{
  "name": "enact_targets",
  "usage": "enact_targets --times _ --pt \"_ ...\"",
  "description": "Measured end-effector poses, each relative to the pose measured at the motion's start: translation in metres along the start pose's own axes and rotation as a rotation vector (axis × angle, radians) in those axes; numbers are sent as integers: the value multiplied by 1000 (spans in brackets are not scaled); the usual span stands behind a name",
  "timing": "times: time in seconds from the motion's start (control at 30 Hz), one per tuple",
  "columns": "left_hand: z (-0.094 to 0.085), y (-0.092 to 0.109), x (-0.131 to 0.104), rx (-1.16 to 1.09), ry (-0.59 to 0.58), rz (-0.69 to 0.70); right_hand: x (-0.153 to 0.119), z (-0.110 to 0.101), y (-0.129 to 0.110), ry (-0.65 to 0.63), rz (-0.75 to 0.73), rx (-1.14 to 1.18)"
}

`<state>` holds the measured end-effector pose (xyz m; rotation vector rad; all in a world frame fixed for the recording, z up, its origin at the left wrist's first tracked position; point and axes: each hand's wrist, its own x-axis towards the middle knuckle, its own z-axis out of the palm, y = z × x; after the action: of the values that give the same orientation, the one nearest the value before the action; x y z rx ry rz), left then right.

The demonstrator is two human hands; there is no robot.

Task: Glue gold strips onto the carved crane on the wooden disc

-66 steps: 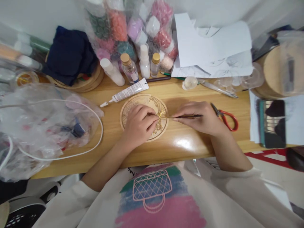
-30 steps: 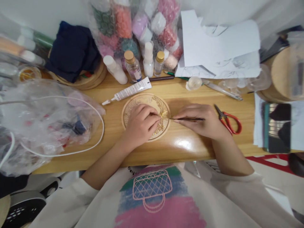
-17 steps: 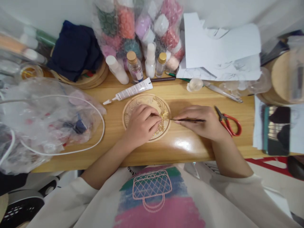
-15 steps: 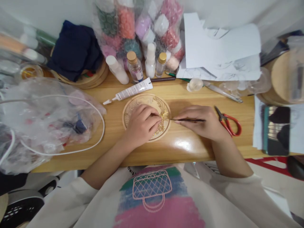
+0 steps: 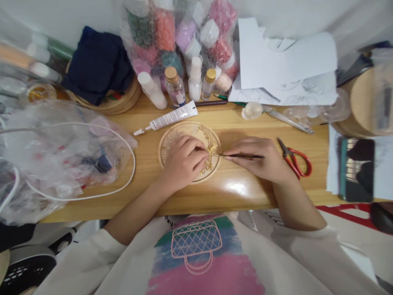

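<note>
A round wooden disc (image 5: 163,141) with a raised gold line pattern lies on the table in front of me. My left hand (image 5: 183,162) rests over its middle and hides much of it. Thumb and fingers are pinched together beside a bright gold wire pattern (image 5: 212,148); what sits between the fingertips is hidden. To the right of the disc, my right hand (image 5: 258,157) grips slim dark tweezers (image 5: 245,155). Their tip points left and reaches the disc's right rim, close to the gold wire.
Red-handled pliers (image 5: 296,159) lie right of my right hand. A white glue tube (image 5: 175,116) lies behind the disc, with small bottles (image 5: 175,88) further back. Plastic bags and a white cable (image 5: 134,164) cover the left side. A phone (image 5: 357,169) lies far right.
Hardly anything differs. Both hands keep their places over and beside the disc, and the tweezers' tip stays near the disc's right rim.
</note>
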<state>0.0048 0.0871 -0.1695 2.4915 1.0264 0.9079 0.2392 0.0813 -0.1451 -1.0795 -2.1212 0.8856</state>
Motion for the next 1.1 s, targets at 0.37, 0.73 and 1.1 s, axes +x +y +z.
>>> enact_targets --times 0.37,0.73,1.1 --pt "-1 0 0 9 5 11 0 0 1 8 -25 -14" --pt "0 0 -1 -3 -6 3 1 3 0 26 -32 8" --pt "0 -1 -1 1 0 8 1 3 1 26 -44 5"
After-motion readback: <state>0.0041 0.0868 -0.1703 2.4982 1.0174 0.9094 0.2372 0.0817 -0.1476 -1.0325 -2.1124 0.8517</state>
